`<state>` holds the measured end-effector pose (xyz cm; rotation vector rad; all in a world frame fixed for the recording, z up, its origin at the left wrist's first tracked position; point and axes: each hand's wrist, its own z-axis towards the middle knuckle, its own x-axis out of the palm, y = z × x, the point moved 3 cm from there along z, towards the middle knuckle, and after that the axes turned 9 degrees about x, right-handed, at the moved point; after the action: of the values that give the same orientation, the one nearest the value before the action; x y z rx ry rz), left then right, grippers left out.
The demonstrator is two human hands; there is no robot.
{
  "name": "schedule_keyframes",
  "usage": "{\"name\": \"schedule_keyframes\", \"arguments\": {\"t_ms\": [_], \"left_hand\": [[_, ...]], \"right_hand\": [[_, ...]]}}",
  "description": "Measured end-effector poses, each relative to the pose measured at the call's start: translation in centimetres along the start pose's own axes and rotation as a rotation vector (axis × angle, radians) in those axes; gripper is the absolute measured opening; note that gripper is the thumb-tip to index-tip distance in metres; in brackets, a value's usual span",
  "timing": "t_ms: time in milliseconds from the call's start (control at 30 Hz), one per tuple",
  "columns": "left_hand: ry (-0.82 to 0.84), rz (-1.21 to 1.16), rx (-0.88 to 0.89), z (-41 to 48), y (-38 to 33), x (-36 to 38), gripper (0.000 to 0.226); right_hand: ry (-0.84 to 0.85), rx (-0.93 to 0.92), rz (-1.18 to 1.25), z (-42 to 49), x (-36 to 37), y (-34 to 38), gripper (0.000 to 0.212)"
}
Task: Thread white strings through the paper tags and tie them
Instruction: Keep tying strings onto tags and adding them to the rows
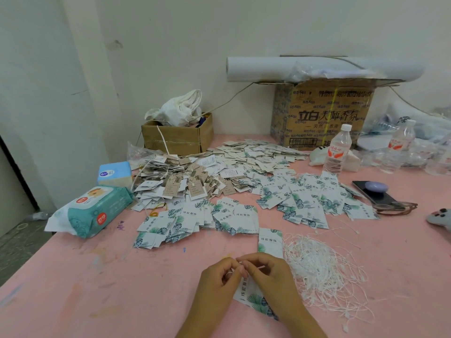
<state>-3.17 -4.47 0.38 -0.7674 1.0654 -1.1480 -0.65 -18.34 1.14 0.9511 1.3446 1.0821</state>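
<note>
My left hand (220, 276) and my right hand (269, 276) meet near the table's front edge, fingertips together, pinching a thin white string (256, 267). A white paper tag with green leaf print (253, 300) lies under and between them, partly hidden by my right wrist. One single tag (270, 241) lies just beyond my hands. A tangled heap of white strings (324, 272) sits right of my right hand. Loose leaf-print tags (202, 219) spread across the middle of the table.
The pink table (122, 284) holds a wet-wipes pack (94, 211), a tissue box (114, 172), threaded beige tags (185, 184), two cardboard boxes (178, 137) (322, 113), water bottles (338, 150), a phone (373, 190) and glasses (397, 207).
</note>
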Motion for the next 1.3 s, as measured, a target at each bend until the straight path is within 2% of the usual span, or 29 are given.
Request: {"name": "schedule_keyframes", "arguments": {"t_ms": [767,1033,1167,1300], "left_hand": [[0.073,0.04,0.031,-0.36,-0.14,0.32,0.021],[0.122,0.266,0.118,-0.49,-0.16,0.88,0.033],[0.098,0.192,0.09,-0.45,0.0,0.73,0.022],[0.056,0.136,0.078,-0.42,-0.35,0.58,0.028]], "right_hand": [[0.011,0.006,0.004,0.06,0.29,-0.47,0.018],[0.018,-0.017,-0.066,0.06,0.59,-0.7,0.023],[0.04,-0.057,-0.027,0.21,0.51,-0.3,0.023],[-0.027,-0.09,0.006,0.23,0.2,-0.1,0.023]]}}
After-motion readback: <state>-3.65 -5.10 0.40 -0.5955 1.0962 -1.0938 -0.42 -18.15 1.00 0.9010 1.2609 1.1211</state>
